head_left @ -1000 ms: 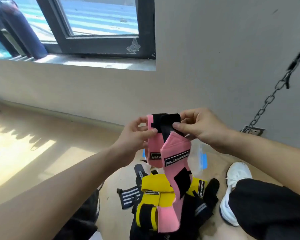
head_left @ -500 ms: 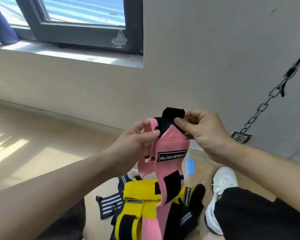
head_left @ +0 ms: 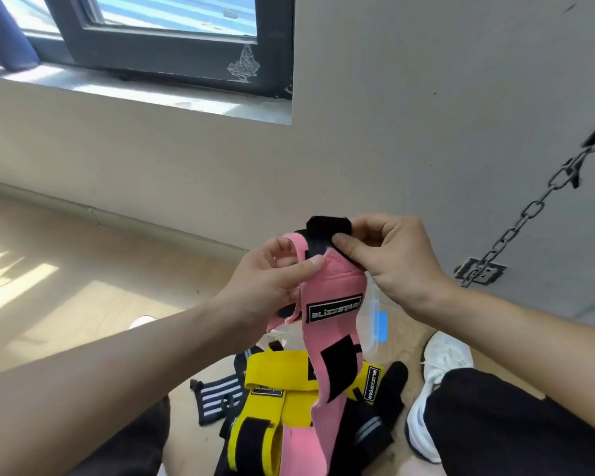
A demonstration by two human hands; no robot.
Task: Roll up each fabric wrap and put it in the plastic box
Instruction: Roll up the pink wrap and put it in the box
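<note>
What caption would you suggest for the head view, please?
Left hand and right hand pinch the top of a pink wrap, tail hanging over yellow wraps.

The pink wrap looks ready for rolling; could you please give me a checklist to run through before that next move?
1. Left hand grip on the pink wrap: ok, thumb pinches its top edge.
2. Right hand grip on the black tab: ok, pinched.
3. Roll begun: not ok, the wrap hangs unrolled.
4. Tail free of the yellow wraps: cannot tell, it hangs in front of them.
5. Plastic box open: cannot tell, mostly hidden behind the wrap.
</note>
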